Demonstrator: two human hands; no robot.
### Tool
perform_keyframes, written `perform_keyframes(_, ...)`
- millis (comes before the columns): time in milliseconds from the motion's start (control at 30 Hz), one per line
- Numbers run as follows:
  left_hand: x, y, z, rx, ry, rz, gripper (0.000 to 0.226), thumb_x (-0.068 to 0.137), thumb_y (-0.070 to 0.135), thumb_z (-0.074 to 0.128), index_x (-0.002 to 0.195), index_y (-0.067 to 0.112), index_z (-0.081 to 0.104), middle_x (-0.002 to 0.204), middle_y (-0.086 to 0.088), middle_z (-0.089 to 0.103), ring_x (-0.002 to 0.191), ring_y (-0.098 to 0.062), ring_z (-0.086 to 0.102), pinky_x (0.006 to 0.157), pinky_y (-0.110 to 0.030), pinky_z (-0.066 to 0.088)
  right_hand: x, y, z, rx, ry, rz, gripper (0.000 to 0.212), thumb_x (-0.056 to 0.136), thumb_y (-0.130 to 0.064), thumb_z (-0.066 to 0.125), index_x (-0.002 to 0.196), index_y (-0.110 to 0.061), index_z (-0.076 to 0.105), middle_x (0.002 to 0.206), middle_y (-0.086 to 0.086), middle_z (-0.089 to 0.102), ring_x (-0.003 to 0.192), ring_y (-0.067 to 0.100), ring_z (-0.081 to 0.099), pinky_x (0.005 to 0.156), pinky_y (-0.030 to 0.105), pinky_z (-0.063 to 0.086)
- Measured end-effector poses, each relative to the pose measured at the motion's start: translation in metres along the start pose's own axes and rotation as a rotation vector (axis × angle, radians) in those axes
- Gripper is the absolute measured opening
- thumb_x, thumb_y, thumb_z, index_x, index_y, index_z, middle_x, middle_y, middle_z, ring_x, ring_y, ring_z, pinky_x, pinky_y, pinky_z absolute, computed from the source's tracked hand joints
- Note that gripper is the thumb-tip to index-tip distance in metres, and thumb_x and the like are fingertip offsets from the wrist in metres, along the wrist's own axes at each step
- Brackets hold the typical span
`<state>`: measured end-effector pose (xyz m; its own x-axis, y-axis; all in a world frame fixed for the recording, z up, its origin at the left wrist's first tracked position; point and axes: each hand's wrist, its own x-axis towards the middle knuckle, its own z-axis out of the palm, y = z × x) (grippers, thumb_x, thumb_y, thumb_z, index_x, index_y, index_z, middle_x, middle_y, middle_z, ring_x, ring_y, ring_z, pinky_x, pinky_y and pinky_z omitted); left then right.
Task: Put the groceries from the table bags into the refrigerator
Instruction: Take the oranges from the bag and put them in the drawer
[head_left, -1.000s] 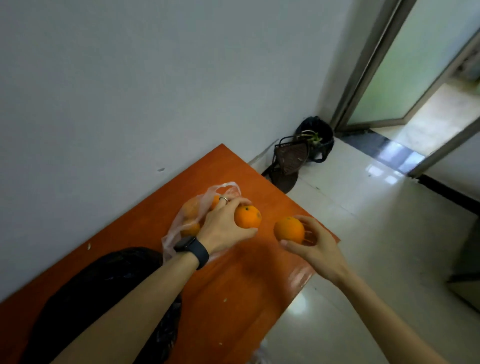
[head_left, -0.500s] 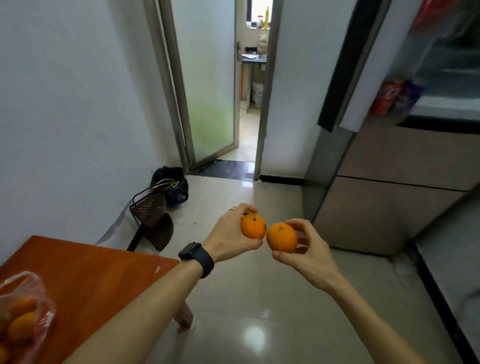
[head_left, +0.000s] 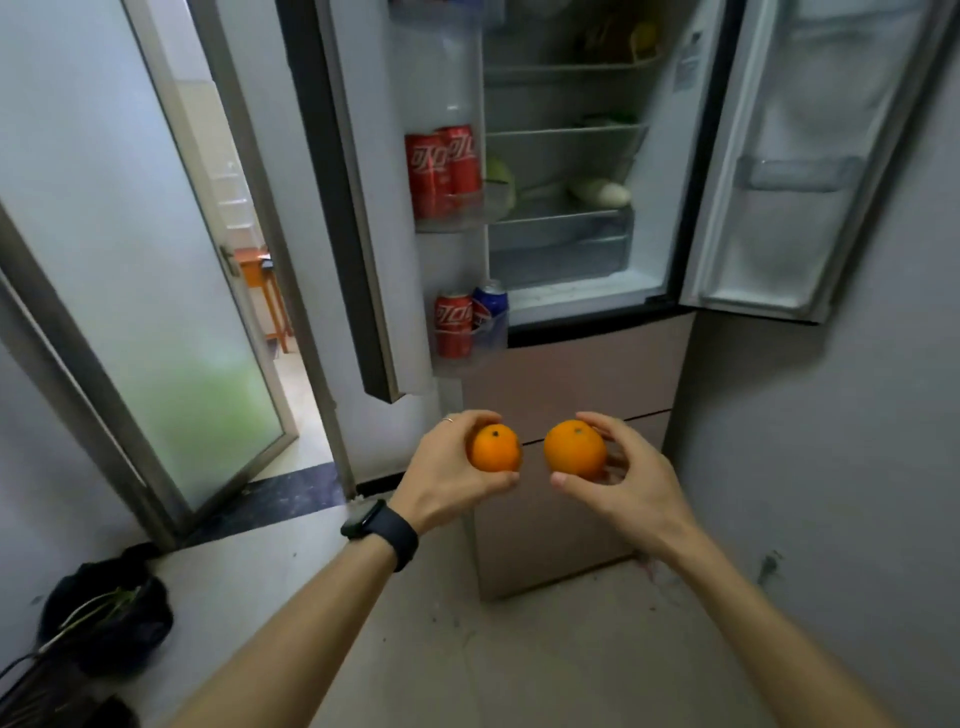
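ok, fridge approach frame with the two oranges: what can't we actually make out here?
Head view only:
- Top shelf items: dark, blurred and cut by the top edge; type unclear.
- Crisper drawer: frosted front hides contents.
- Pale vegetable on the lower shelf: too blurred to identify.
- Left orange and right orange: far sides covered by the left hand and right hand.
- Table and bags: out of frame.

Open path to the refrigerator (head_left: 566, 249) shelves between swung doors; red cans (head_left: 441, 169) crowding left door.
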<state>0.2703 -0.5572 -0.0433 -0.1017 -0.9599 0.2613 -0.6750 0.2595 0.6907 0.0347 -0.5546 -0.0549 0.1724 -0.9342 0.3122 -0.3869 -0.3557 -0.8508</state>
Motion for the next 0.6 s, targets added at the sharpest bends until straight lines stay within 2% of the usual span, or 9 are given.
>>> perform_keyframes(133, 0.088, 0.026, 0.007, 0.002, 0.046, 0.093, 0.067, 0.071, 0.039, 0.086, 0.129, 0.030, 0.052, 0.121, 0.008, 0.051, 0.107, -0.011, 0.054, 0.091, -0.030, 0.051, 0.075, 0.011, -0.041, -0.038, 0.068, -0.048, 0.067, 0.072, -0.038, 0.087, 0.129, -0.040, 0.052, 0.126, -0.011, 0.054, 0.107, 0.000, 0.057, 0.075, 0.014, 0.050)
perform_keyframes(333, 0.212, 0.044, 0.014, -0.037, 0.106, 0.131, 0.068, 0.070, 0.038, 0.087, 0.129, 0.032, 0.053, 0.124, 0.010, 0.052, 0.109, -0.009, 0.054, 0.088, -0.022, 0.048, 0.183, 0.031, -0.090, -0.017, 0.159, -0.062, 0.068, 0.072, -0.037, 0.087, 0.129, -0.040, 0.051, 0.121, -0.018, 0.053, 0.103, -0.001, 0.057, 0.075, 0.016, 0.049)
perform_keyframes(467, 0.283, 0.051, 0.017, -0.079, 0.148, 0.095, 0.068, 0.070, 0.037, 0.088, 0.129, 0.031, 0.055, 0.122, 0.008, 0.052, 0.107, -0.013, 0.056, 0.091, -0.032, 0.053, 0.243, 0.046, -0.115, -0.023, 0.203, -0.082, 0.069, 0.071, -0.035, 0.088, 0.129, -0.039, 0.051, 0.124, -0.011, 0.054, 0.103, 0.003, 0.059, 0.077, 0.018, 0.050)
perform_keyframes(600, 0.354, 0.056, 0.027, -0.120, 0.207, 0.058, 0.069, 0.067, 0.039, 0.089, 0.126, 0.032, 0.055, 0.123, 0.006, 0.056, 0.104, -0.014, 0.059, 0.087, -0.031, 0.053, 0.303, 0.066, -0.141, -0.041, 0.200, -0.082, 0.070, 0.069, -0.039, 0.089, 0.127, -0.046, 0.049, 0.126, -0.008, 0.054, 0.103, 0.009, 0.062, 0.083, 0.027, 0.056)
